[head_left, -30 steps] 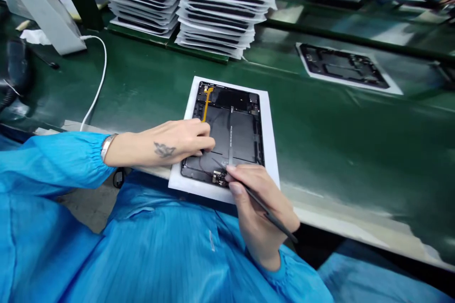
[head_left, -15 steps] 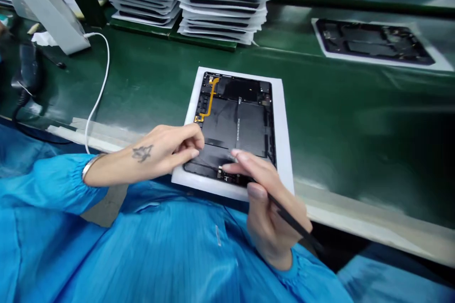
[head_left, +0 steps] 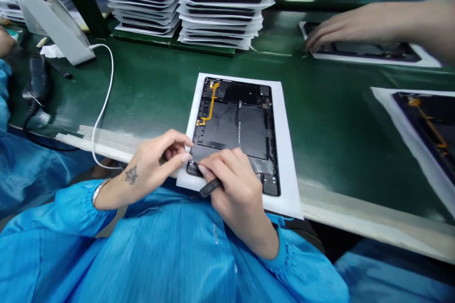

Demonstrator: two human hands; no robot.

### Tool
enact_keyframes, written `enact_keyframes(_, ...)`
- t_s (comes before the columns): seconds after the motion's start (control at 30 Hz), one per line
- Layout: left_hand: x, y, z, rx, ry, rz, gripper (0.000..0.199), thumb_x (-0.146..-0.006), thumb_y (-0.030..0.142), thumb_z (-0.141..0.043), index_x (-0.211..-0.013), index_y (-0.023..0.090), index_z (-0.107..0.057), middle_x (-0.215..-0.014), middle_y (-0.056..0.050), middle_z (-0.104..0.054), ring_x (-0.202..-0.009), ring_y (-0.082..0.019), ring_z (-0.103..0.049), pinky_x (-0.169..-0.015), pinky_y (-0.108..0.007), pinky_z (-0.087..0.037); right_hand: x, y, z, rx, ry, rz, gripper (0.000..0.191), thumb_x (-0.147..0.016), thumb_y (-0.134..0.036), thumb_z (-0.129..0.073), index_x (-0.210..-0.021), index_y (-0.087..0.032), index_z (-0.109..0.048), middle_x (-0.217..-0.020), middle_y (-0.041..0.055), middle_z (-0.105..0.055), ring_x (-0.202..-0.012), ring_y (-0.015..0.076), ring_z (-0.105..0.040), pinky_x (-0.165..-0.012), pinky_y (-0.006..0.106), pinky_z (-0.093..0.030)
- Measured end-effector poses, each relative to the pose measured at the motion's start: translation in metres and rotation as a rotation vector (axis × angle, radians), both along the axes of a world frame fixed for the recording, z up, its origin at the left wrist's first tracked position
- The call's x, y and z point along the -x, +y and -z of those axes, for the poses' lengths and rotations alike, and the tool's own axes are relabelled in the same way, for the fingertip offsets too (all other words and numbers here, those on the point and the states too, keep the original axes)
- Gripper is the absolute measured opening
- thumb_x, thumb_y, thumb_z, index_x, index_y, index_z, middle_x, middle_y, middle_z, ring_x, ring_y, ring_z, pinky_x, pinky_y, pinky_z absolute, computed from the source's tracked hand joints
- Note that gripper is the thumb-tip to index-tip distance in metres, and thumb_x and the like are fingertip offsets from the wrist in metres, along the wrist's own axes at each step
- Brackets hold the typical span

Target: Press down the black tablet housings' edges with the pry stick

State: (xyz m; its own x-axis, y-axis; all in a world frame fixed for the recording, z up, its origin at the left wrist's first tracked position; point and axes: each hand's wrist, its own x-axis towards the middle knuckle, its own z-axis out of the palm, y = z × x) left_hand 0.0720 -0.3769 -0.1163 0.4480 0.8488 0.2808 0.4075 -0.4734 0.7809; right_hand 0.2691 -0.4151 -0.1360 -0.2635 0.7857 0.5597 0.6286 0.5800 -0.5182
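A person's right hand [head_left: 236,194] was clamped on a black pry tool [head_left: 209,188] over the lower edge of an opened tablet [head_left: 234,123], which lay on a white sheet [head_left: 289,151]. The left hand [head_left: 152,165] hovered at the tablet's corner, fingers together; any grip could not be told. On the green surface [head_left: 149,90] beyond, stacked tablets [head_left: 223,4] stood behind, and a co-worker's hand [head_left: 341,28] rested on another tablet [head_left: 366,51].

Bright light, fingers [head_left: 227,163] perhaps slightly blurred

Green workbench [head_left: 330,128] w/ pale front edge [head_left: 373,218], black post [head_left: 85,4] behind, white vented unit [head_left: 46,14] far left.
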Motion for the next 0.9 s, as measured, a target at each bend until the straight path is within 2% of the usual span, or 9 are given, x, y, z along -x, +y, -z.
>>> enact_keyframes(0.07,0.001,-0.003,0.001,-0.115,0.009,-0.030,0.001,-0.098,0.021,-0.062,-0.099,0.021,-0.063,-0.087,0.003,-0.065,-0.077,-0.007,-0.061,-0.069,-0.016,-0.047,-0.001,0.001,0.000,0.041,0.052,-0.015,0.018,-0.090,0.001,-0.055,-0.089,-0.016,-0.063,-0.082,0.0039,-0.059,-0.079,0.0179,-0.048,-0.070,0.033,-0.037)
enact_keyframes(0.13,0.001,-0.005,0.002,-0.159,0.010,-0.024,0.003,-0.098,0.019,-0.063,-0.096,0.020,-0.065,-0.088,0.002,-0.067,-0.079,-0.006,-0.062,-0.071,-0.016,-0.047,-0.001,0.001,-0.001,0.045,0.065,-0.009,0.020,-0.089,0.002,-0.055,-0.087,-0.016,-0.062,-0.082,0.0037,-0.059,-0.078,0.0177,-0.048,-0.070,0.033,-0.037)
enact_keyframes(0.27,-0.004,-0.009,0.003,-0.156,-0.015,-0.018,0.002,-0.097,0.018,-0.065,-0.099,0.019,-0.066,-0.090,0.002,-0.069,-0.082,-0.007,-0.063,-0.075,-0.015,-0.049,-0.001,0.001,0.000,0.039,0.073,-0.003,0.021,-0.088,0.003,-0.055,-0.086,-0.017,-0.061,-0.083,0.0039,-0.059,-0.079,0.0181,-0.048,-0.071,0.034,-0.037)
enact_keyframes(0.53,-0.012,-0.007,0.001,-0.208,-0.005,0.005,0.004,-0.097,0.016,-0.063,-0.095,0.019,-0.064,-0.086,0.001,-0.068,-0.079,-0.009,-0.064,-0.072,-0.019,-0.050,0.000,0.001,0.000,0.000,0.065,-0.002,0.021,-0.089,0.002,-0.051,-0.086,-0.016,-0.062,-0.080,0.0043,-0.058,-0.078,0.0181,-0.048,-0.069,0.033,-0.039)
enact_keyframes(0.73,-0.006,-0.001,0.001,-0.333,0.163,0.043,0.008,-0.099,0.015,-0.059,-0.092,0.017,-0.062,-0.082,-0.001,-0.066,-0.074,-0.012,-0.059,-0.067,-0.024,-0.048,-0.007,-0.004,0.003,-0.096,-0.014,-0.015,0.029,-0.094,-0.002,-0.050,-0.115,-0.013,-0.068,-0.099,0.0089,-0.071,-0.086,0.0197,-0.054,-0.072,0.034,-0.044)
enact_keyframes(0.9,0.000,-0.001,0.004,-0.480,0.351,0.073,0.010,-0.101,0.016,-0.055,-0.095,0.017,-0.063,-0.086,-0.005,-0.068,-0.078,-0.017,-0.057,-0.073,-0.031,-0.047,-0.011,-0.006,0.006,-0.118,-0.118,-0.059,0.021,-0.099,-0.013,-0.052,-0.109,-0.011,-0.070,-0.103,0.0093,-0.073,-0.082,0.0188,-0.052,-0.071,0.034,-0.044)
